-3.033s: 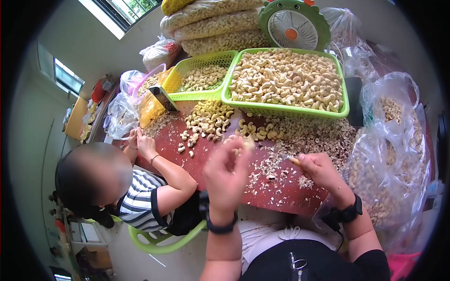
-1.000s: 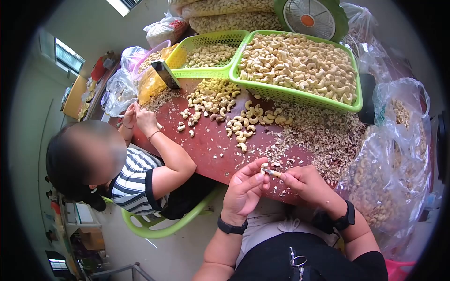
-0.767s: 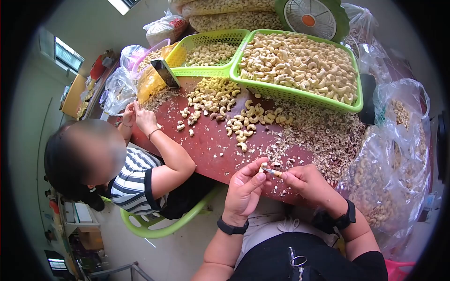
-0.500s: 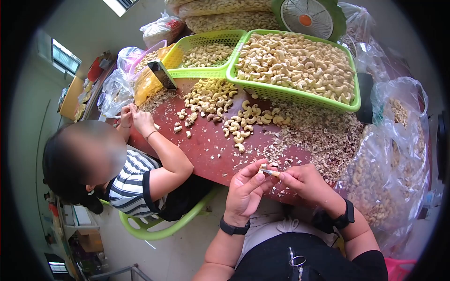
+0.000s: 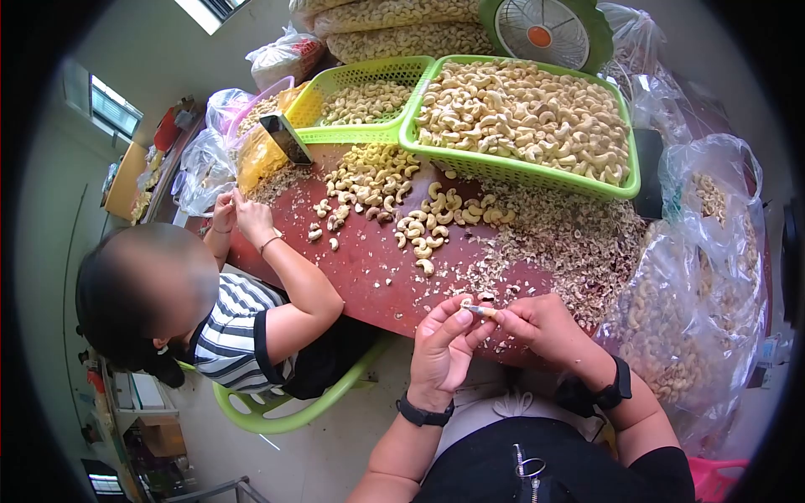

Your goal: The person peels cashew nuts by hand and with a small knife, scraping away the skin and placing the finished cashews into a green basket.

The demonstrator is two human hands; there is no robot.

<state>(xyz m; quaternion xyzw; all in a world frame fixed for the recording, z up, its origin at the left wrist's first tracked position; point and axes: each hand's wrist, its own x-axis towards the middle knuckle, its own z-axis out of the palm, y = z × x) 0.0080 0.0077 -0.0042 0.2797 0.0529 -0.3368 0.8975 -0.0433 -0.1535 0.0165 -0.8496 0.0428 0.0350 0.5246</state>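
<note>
My left hand (image 5: 443, 345) pinches a cashew nut (image 5: 466, 303) between thumb and fingertips, mostly covered by them. A small knife (image 5: 481, 310) with a short blade and pale handle is gripped in my right hand (image 5: 541, 322), its blade touching the nut. Both hands hover over the near edge of the red table (image 5: 369, 281). Just beyond them lie peeled cashews (image 5: 426, 226) in a loose group and a wide spread of brown skin scraps (image 5: 579, 243).
A green basket (image 5: 639, 180) heaped with cashews stands at the back; a yellow-green basket (image 5: 352, 134) is beside it. A clear plastic bag (image 5: 696, 293) of nuts bulges at right. Another person (image 5: 243, 310) sits at left, hands over the table. A phone (image 5: 286, 139) leans near the baskets.
The knife has turned slightly against the nut, and my left fingers have shifted a little. The view has moved slightly; the piles look the same.
</note>
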